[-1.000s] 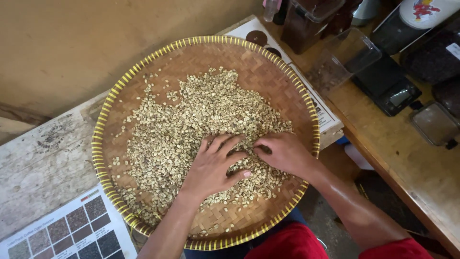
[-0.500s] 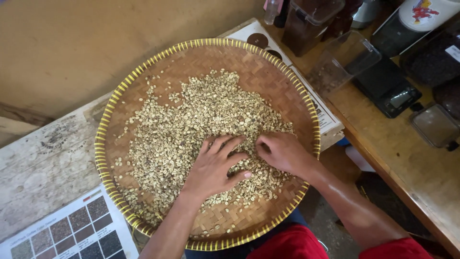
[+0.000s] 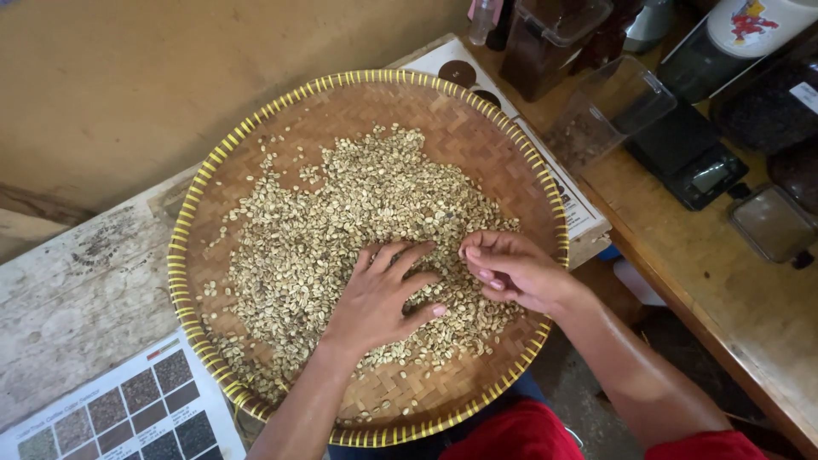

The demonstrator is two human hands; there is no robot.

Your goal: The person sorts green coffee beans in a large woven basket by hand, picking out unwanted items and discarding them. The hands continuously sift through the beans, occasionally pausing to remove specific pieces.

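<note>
Left hand (image 3: 383, 298): palm down, fingers spread and extended away from the body, thumb out to the right, lying flat. Left forearm bare, entering from the lower edge, angled up and to the right. Right hand (image 3: 509, 271): just beside the left, fingers curled inward with tips drawn together toward the thumb. Right forearm bare, entering from lower right, red sleeve at the upper arm.

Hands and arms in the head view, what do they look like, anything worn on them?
Both hands, left and right, are bare: no gloves, rings or watch show. The forearms are bare too, with no bracelets visible. Red sleeves show at the bottom edge near the right upper arm, and more red cloth sits between the arms. The fingernails look short and unpainted, as far as the picture lets one tell.
</note>
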